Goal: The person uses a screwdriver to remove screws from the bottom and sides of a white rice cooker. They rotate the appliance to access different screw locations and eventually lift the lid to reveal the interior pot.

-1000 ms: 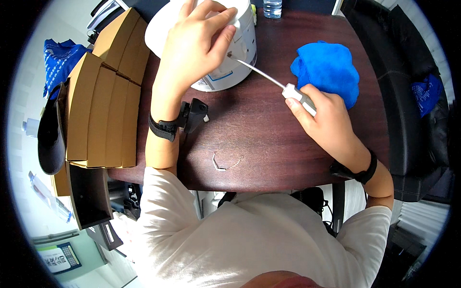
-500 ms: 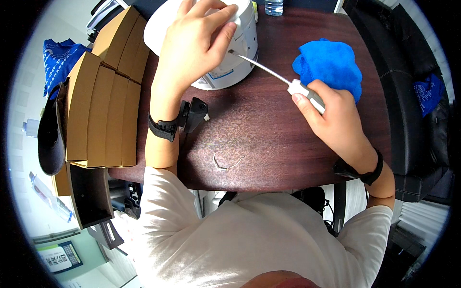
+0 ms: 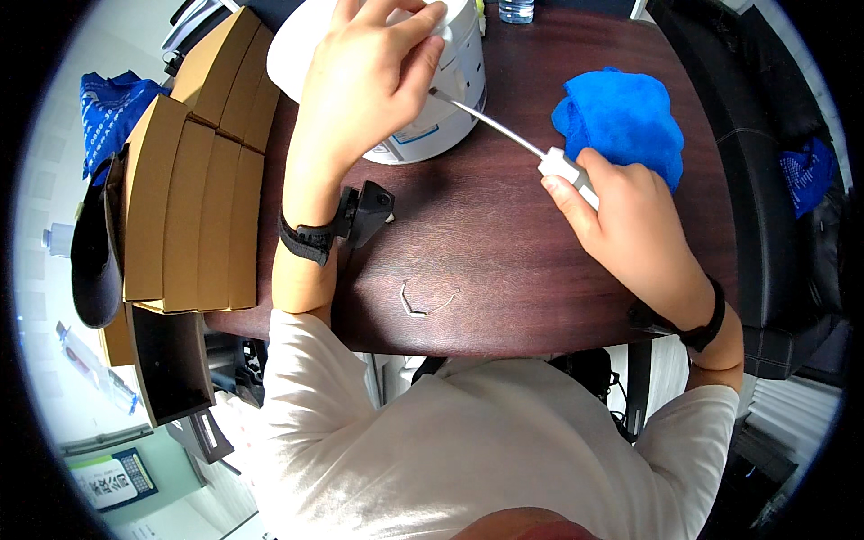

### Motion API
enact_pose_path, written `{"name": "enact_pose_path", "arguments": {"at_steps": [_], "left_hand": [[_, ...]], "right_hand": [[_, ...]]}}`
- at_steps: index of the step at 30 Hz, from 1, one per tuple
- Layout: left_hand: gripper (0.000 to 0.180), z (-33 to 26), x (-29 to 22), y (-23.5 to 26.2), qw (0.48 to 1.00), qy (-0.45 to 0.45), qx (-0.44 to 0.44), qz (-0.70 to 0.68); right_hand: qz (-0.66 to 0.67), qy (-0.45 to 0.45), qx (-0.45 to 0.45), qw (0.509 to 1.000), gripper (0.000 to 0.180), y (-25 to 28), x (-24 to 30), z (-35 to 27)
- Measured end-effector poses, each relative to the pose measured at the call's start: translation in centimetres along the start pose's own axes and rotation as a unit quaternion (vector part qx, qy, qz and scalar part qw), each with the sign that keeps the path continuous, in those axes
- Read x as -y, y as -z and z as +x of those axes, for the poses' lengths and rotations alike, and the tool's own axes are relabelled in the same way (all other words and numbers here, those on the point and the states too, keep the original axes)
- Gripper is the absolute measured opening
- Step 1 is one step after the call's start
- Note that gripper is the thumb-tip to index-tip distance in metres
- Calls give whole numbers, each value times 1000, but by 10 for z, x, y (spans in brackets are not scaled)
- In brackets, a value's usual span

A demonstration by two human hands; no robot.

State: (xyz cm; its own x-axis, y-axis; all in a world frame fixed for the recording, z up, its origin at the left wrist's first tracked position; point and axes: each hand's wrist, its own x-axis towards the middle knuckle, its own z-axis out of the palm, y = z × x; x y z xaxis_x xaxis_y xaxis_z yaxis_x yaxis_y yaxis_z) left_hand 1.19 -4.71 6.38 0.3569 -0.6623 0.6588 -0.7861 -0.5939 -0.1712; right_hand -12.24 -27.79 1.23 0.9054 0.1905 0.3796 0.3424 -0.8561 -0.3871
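A white, round, drum-shaped appliance [image 3: 454, 67] stands at the far edge of the dark wooden table, partly hidden by my arm. My left hand [image 3: 369, 76] grips its top, fingers bent and thumb against the near side. In my right hand [image 3: 630, 216] is a screwdriver [image 3: 558, 165] with a white and grey handle. Its long metal shaft points left, and the tip ends at the appliance's side, just below my left thumb; whether it sits in a screw cannot be made out. A bent, thin whitish wire-like piece [image 3: 414, 312] lies near the table's front edge.
A blue cloth [image 3: 621, 117] lies right of the appliance, beyond my right hand. Brown cardboard boxes [image 3: 189, 216] stand along the left edge. A clear bottle [image 3: 516, 11] is at the back. A black sofa [image 3: 765, 234] borders the table's right side.
My right hand has shifted slightly, with the screwdriver's tip still against the appliance's side. My left hand stays on the appliance. The whole view has moved a little.
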Motion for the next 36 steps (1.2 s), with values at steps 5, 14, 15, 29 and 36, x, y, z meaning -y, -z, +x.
{"name": "enact_pose_path", "arguments": {"at_steps": [5, 14, 15, 29, 36], "left_hand": [[29, 1, -3, 0, 1000, 23, 16, -15], [29, 3, -1, 0, 1000, 1, -3, -14], [29, 3, -1, 0, 1000, -4, -5, -14], [25, 5, -8, 1, 995, 33, -13, -89], [23, 6, -6, 1, 996, 32, -18, -87]], "right_hand": [[234, -63, 53, 969, 38, -19, -15, -1], [-16, 29, -92, 995, 34, -4, -13, 2], [-28, 41, -106, 993, 36, -1, -12, 3], [-92, 26, -28, 995, 42, 9, 6, 6], [0, -7, 0, 1000, 46, 1, 3, 12]]}}
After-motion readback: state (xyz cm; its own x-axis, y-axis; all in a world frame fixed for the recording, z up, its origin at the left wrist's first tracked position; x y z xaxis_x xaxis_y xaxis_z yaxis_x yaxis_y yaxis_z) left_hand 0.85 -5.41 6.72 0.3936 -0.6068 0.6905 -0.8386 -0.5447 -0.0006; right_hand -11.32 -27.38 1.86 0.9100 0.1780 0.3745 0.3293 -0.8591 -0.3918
